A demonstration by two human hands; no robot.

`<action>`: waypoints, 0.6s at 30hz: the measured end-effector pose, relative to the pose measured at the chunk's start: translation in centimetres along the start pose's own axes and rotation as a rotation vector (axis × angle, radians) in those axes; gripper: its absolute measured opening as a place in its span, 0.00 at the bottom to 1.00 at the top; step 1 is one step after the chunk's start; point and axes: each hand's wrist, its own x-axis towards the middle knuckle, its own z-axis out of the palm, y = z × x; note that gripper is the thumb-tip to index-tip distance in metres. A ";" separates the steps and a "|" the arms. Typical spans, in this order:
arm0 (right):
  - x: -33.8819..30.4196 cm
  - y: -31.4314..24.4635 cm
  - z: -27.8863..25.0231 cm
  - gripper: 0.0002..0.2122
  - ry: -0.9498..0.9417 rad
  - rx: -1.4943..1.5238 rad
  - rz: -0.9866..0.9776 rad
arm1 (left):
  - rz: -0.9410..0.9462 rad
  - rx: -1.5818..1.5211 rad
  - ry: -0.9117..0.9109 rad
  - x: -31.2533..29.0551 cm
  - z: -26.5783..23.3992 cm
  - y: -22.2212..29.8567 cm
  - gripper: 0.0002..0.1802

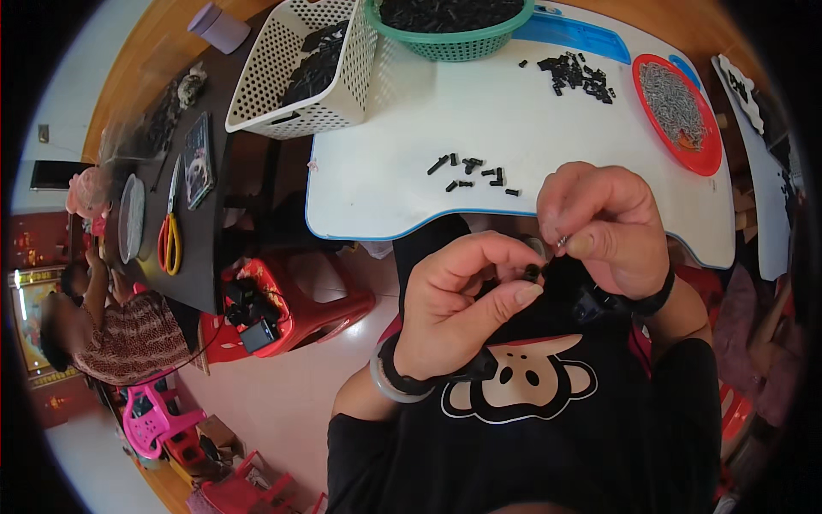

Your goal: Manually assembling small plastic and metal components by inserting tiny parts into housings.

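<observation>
My left hand [467, 304] is closed in a pinch, thumb and forefinger gripping a small black part [532, 272] whose shape is mostly hidden. Close beside it, my right hand [612, 227] pinches a tiny silver metal piece [562, 242], too small to name surely. Both hands are in front of my chest, just off the near edge of the white table [385, 188]. On the table beyond my left hand lie several loose black parts [473, 164]. A larger heap of small black parts [578, 77] sits farther back, and a red plate [715, 163] of small silver metal pieces stands at the right.
A white perforated basket [351, 94] and a green basket [454, 47], both with black pieces, stand at the back. A blue tray [574, 34] is beside them. Yellow-handled scissors [171, 231] lie on the dark table at left, near a red stool [317, 317]. Another person [128, 338] sits far left.
</observation>
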 end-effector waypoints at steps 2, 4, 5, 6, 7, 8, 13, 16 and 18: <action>-0.1 0.3 0.6 0.06 -0.018 -0.020 -0.031 | 0.060 0.018 -0.059 -0.1 -0.3 -0.1 0.13; -0.2 0.4 1.0 0.08 -0.032 -0.122 -0.087 | 0.058 0.010 -0.036 -0.3 -0.1 0.1 0.13; -0.2 0.6 1.0 0.08 -0.035 -0.121 -0.080 | 0.053 0.010 -0.020 -0.4 -0.1 0.1 0.12; -0.2 0.9 1.0 0.08 -0.047 -0.153 -0.102 | 0.053 0.007 -0.014 -0.4 -0.1 0.0 0.12; -0.1 1.1 1.0 0.08 -0.060 -0.184 -0.126 | 0.082 0.055 -0.028 -0.4 -0.2 -0.1 0.12; -0.1 1.2 1.1 0.08 -0.064 -0.182 -0.122 | 0.110 0.105 -0.042 -0.4 -0.3 -0.1 0.11; -0.5 1.1 0.6 0.08 -0.072 -0.184 -0.056 | 0.072 0.122 -0.037 -0.6 -0.6 0.1 0.13; -0.4 1.3 0.2 0.09 -0.127 -0.311 -0.111 | 0.071 0.154 -0.026 -0.4 -0.7 0.0 0.14; -0.5 1.4 0.0 0.09 -0.129 -0.318 -0.113 | 0.081 0.185 -0.030 -0.3 -0.8 -0.1 0.14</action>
